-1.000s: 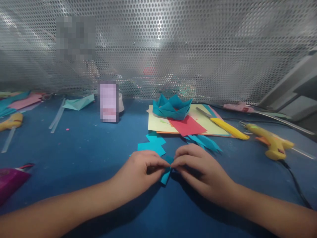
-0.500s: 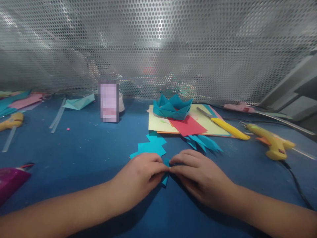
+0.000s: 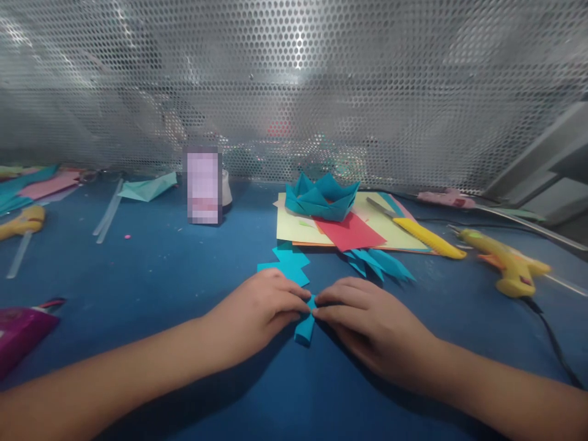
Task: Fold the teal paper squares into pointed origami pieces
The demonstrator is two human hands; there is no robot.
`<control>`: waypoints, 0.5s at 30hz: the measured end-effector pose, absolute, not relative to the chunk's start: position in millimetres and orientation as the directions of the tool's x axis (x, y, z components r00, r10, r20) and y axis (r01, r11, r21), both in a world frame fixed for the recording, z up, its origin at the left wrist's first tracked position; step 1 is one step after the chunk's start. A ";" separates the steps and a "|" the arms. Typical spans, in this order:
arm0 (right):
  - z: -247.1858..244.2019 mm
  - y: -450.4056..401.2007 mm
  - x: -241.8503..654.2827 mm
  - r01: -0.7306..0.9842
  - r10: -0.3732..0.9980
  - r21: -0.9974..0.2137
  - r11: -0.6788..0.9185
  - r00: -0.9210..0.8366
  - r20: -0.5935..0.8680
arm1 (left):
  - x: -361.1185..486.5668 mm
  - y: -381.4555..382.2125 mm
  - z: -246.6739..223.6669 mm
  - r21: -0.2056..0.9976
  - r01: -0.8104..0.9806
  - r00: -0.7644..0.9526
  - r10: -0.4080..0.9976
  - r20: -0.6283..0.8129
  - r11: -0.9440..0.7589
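Observation:
Between my hands is a small folded piece of blue paper (image 3: 305, 329), low over the blue table. My left hand (image 3: 264, 309) has its fingertips closed on the paper's left edge. From the other side, my right hand (image 3: 374, 318) pinches its right edge; the fingers hide part of the fold. Just beyond my left hand lie several loose blue paper pieces (image 3: 290, 260). A bunch of pointed, folded blue papers (image 3: 379, 263) rests beyond my right hand. Farther back, a blue folded paper crown shape (image 3: 323, 199) sits on a stack of coloured sheets (image 3: 289, 226).
A yellow utility knife (image 3: 425, 236) with its blade out lies on the stack's right side. Right of it is a yellow glue gun (image 3: 509, 260) with a black cord. A phone (image 3: 203, 187) stands upright at back left. A perforated metal panel (image 3: 294, 92) closes off the back.
My left hand has shifted slightly left and opened a gap from my right fingertips, so more of the folded blue paper shows. My right hand has barely moved.

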State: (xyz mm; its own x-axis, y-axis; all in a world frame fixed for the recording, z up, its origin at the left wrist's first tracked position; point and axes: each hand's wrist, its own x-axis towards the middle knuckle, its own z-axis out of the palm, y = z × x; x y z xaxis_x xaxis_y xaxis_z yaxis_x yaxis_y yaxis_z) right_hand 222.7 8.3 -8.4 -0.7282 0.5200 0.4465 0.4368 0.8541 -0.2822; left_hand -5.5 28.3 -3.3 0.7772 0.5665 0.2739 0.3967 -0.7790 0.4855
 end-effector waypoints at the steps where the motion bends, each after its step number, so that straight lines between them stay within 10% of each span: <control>1: -8.5 8.0 222.9 0.443 0.512 -0.256 0.859 -0.731 0.451 | -6.5 29.7 -2.9 0.492 0.388 0.784 0.560 0.268 -0.779; 15: -8.2 5.5 223.3 0.387 0.425 -0.177 0.905 -0.821 0.381 | -13.6 31.0 10.0 0.585 0.411 0.809 0.576 0.119 -0.699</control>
